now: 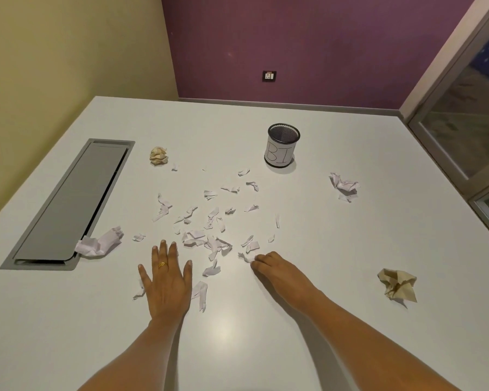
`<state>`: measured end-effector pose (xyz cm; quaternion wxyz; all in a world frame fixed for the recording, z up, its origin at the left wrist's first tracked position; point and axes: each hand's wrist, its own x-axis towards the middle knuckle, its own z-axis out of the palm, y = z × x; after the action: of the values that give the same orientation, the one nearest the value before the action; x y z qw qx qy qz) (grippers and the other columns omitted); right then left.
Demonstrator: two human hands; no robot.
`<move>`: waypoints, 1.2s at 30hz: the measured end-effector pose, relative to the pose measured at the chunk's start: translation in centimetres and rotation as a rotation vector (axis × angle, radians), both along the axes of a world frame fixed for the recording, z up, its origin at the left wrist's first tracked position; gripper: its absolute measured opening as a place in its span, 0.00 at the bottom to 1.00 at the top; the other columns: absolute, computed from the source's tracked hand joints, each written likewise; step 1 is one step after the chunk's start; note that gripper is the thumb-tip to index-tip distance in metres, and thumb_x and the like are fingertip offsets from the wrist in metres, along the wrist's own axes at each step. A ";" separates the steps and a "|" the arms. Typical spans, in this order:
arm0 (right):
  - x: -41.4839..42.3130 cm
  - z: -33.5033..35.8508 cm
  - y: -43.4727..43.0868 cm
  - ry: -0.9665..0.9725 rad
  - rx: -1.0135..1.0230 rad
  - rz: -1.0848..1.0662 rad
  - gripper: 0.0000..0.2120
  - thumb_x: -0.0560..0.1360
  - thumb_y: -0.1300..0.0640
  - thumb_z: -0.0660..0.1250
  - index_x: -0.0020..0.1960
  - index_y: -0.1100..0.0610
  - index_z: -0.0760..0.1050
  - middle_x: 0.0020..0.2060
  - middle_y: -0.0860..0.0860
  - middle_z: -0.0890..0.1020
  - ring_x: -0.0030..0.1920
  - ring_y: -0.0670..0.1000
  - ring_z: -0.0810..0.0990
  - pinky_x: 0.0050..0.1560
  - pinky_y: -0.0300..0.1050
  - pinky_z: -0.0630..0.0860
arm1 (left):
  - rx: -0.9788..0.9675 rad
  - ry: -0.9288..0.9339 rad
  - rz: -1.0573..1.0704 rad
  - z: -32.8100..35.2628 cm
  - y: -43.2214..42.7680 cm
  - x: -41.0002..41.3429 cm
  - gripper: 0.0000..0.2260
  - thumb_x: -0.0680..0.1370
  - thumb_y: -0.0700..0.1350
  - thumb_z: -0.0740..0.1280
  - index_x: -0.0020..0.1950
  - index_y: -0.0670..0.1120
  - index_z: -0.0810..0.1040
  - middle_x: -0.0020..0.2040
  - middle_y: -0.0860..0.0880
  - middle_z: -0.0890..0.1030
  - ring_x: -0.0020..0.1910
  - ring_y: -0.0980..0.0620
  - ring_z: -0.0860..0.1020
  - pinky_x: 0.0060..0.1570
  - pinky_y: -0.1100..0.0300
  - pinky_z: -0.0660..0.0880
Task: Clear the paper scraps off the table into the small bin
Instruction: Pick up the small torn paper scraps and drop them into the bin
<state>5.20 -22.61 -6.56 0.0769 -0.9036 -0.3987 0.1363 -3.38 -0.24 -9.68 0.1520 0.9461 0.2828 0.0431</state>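
Several small white paper scraps (209, 221) lie scattered across the middle of the white table (350, 277). A small mesh bin (282, 145) with a paper label stands upright at the back, right of centre. My left hand (165, 280) lies flat on the table with straight, spread fingers, scraps at both its sides. My right hand (277, 270) reaches forward with curled fingertips that pinch a small white scrap (246, 258). Larger crumpled pieces sit around: a cream ball (158, 156), a white wad (343, 186), a tan wad (397, 283) and a white crumple (100, 244).
A grey cable hatch (68, 204) is set into the table at the left; the white crumple overlaps its near corner. Walls close off the back and left, with a wall socket (269, 76) behind the table. A glass-panelled frame (463, 122) stands at the right.
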 end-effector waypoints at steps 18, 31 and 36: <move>2.2 0.9 2.1 0.047 0.201 -0.083 0.06 0.77 0.63 0.57 0.43 0.63 0.70 0.39 0.59 0.76 0.39 0.53 0.67 0.40 0.48 0.67 | -0.008 0.029 0.027 -0.3 0.1 0.2 0.23 0.80 0.52 0.52 0.74 0.46 0.57 0.77 0.47 0.57 0.76 0.49 0.52 0.73 0.39 0.49; 12.2 4.4 5.7 -0.062 0.562 -0.340 0.02 0.72 0.70 0.60 0.43 0.67 0.72 0.37 0.63 0.78 0.42 0.60 0.74 0.44 0.54 0.71 | 0.028 0.068 0.034 0.1 0.1 0.3 0.27 0.76 0.55 0.45 0.72 0.46 0.61 0.75 0.46 0.62 0.75 0.48 0.57 0.72 0.39 0.51; 19.8 7.1 7.1 -0.123 0.747 -0.635 0.06 0.71 0.70 0.58 0.44 0.66 0.73 0.37 0.58 0.77 0.38 0.53 0.72 0.38 0.43 0.66 | 0.061 0.080 0.028 0.2 0.1 0.4 0.29 0.75 0.57 0.41 0.70 0.45 0.65 0.73 0.45 0.65 0.74 0.46 0.61 0.70 0.38 0.55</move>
<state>25.00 -15.53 0.58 0.4097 -0.8974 -0.1293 -0.0998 -3.01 -0.18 -9.45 0.1110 0.9473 0.3002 0.0159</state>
